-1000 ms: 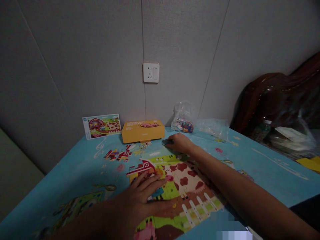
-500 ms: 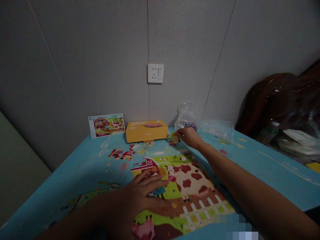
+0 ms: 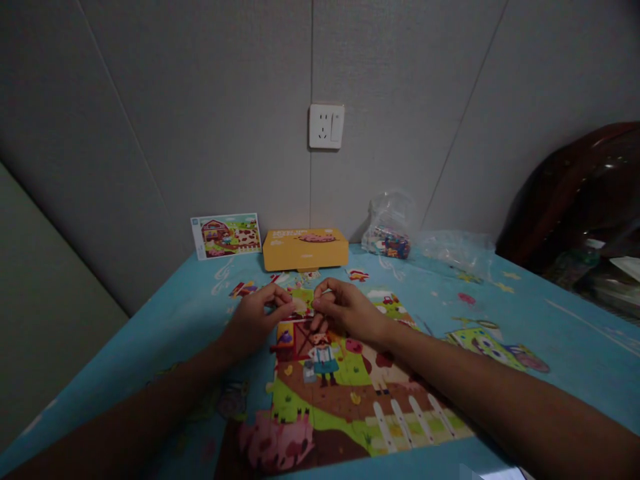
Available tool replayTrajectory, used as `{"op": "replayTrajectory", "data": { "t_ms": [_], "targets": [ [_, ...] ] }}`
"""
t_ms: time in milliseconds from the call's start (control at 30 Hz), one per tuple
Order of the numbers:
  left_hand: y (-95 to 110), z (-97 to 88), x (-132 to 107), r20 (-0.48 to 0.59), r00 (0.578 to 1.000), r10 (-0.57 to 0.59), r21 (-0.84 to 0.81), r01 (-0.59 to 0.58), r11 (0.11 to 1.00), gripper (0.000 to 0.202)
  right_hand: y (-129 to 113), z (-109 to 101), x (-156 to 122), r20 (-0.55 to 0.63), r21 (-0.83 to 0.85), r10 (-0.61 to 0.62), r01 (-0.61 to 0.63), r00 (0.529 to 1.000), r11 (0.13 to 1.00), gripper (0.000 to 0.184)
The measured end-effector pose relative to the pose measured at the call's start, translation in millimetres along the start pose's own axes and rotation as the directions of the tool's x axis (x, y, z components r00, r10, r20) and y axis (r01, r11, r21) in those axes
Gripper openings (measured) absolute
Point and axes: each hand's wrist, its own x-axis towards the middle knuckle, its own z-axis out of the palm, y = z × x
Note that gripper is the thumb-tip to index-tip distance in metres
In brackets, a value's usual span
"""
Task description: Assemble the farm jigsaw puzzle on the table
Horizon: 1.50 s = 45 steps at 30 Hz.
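Observation:
A small green and cream puzzle piece (image 3: pixel 302 302) is pinched between both hands, above the far part of the puzzle. My left hand (image 3: pixel 261 312) grips its left side with thumb and fingers. On the other side my right hand (image 3: pixel 346 310) has its fingertips on the right edge. Beneath and nearer lies the partly joined farm puzzle (image 3: pixel 345 400), showing a farmer, a cow, a white fence and a pink pig. My right hand and forearm hide part of the cow and the far rows. Loose red puzzle pieces (image 3: pixel 243 289) lie beyond my left hand.
A picture card (image 3: pixel 229 237) leans on the wall beside a yellow box (image 3: pixel 306 251). Clear bags, one with colourful pieces (image 3: pixel 393 241), stand at the back right. Another loose piece (image 3: pixel 358 275) lies before the box. The blue cloth (image 3: pixel 500 413) has printed cartoons.
My right hand has come back from near the bag with a puzzle piece. The left hand has lifted off the puzzle and met it at the piece. The view has shifted slightly.

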Motion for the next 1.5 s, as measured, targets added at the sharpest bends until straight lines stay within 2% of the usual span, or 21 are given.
{"op": "replayTrajectory", "data": {
  "t_ms": [100, 133, 233, 333, 433, 567, 633, 700, 800, 867, 967, 1033, 1100, 1167, 1267, 1367, 1433, 1500],
  "targets": [
    [-1, -0.9, 1, -0.065, 0.997, -0.028, -0.029, 0.026, 0.999, 0.022, 2, -5, 2, -0.03, -0.087, -0.058, 0.055, 0.998, 0.995, 0.032],
    [0, -1.1, 1, -0.047, 0.999, -0.024, -0.011, 0.024, 1.0, 0.02, 2, -7, 2, -0.036, -0.128, -0.077, 0.072, 0.996, 0.989, 0.029],
    [4, -2.4, 1, 0.098, 0.995, 0.016, 0.061, -0.022, 0.998, 0.014, 0, -10, 2, -0.027, -0.33, -0.136, 0.12, 0.99, 0.937, 0.017],
    [6, -3.8, 0, 0.161, 0.985, 0.061, 0.105, -0.079, 0.991, 0.015, -4, -11, -1, 0.036, -0.533, -0.191, 0.181, 0.981, 0.827, 0.021],
    [6, -3.9, -1, 0.18, 0.98, 0.086, 0.147, -0.114, 0.982, 0.017, -8, -11, -4, 0.08, -0.653, -0.232, 0.227, 0.969, 0.723, 0.029],
    [5, -2.9, -2, 0.103, 0.989, 0.108, 0.21, -0.128, 0.969, 0.029, -12, -11, -6, 0.062, -0.769, -0.346, 0.265, 0.936, 0.581, 0.027],
    [4, -2.7, -2, 0.088, 0.991, 0.096, 0.193, -0.112, 0.975, 0.031, -14, -9, -8, 0.065, -0.81, -0.404, 0.285, 0.912, 0.513, 0.03],
    [4, -3.0, -1, 0.097, 0.995, 0.033, 0.084, -0.041, 0.996, 0.032, -15, -8, -11, 0.086, -0.834, -0.427, 0.299, 0.9, 0.463, 0.033],
    [3, -4.4, 1, 0.093, 0.995, -0.042, -0.154, 0.056, 0.986, 0.037, -16, -5, -15, 0.126, -0.834, -0.406, 0.318, 0.905, 0.451, 0.032],
    [3, -6.3, 2, 0.066, 0.998, -0.023, -0.219, 0.037, 0.975, 0.037, -17, -4, -16, 0.114, -0.81, -0.386, 0.311, 0.915, 0.498, 0.03],
    [6, -9.7, 1, 0.048, 0.999, 0.008, -0.177, 0.001, 0.984, 0.038, -17, -4, -16, 0.1, -0.754, -0.37, 0.312, 0.924, 0.578, 0.037],
    [8, -10.9, 0, 0.058, 0.998, 0.019, -0.145, -0.011, 0.989, 0.039, -17, -6, -15, 0.128, -0.753, -0.373, 0.334, 0.919, 0.566, 0.046],
    [9, -10.7, -1, 0.062, 0.998, 0.031, -0.137, -0.022, 0.99, 0.041, -16, -6, -15, 0.161, -0.786, -0.361, 0.34, 0.919, 0.517, 0.05],
    [10, -9.4, -2, 0.056, 0.998, 0.041, -0.156, -0.031, 0.987, 0.042, -15, -6, -15, 0.173, -0.815, -0.328, 0.322, 0.929, 0.481, 0.05],
    [11, -8.0, -3, 0.049, 0.997, 0.058, -0.154, -0.05, 0.987, 0.037, -14, -2, -17, 0.147, -0.832, -0.315, 0.289, 0.938, 0.473, 0.047],
    [11, -9.6, -3, 0.026, 0.996, 0.088, -0.024, -0.088, 0.996, 0.03, -13, -4, -15, 0.108, -0.846, -0.347, 0.27, 0.931, 0.46, 0.049],
    [9, -12.6, -1, -0.018, 0.994, 0.111, 0.08, -0.109, 0.991, 0.031, -13, -14, -10, -0.004, -0.887, -0.363, 0.165, 0.932, 0.432, 0.048],
    [2, -17.3, 2, -0.075, 0.989, 0.125, 0.157, -0.113, 0.981, 0.035, -12, -33, -3, -0.187, -0.935, -0.364, -0.052, 0.912, 0.35, 0.044]
  ]
}}
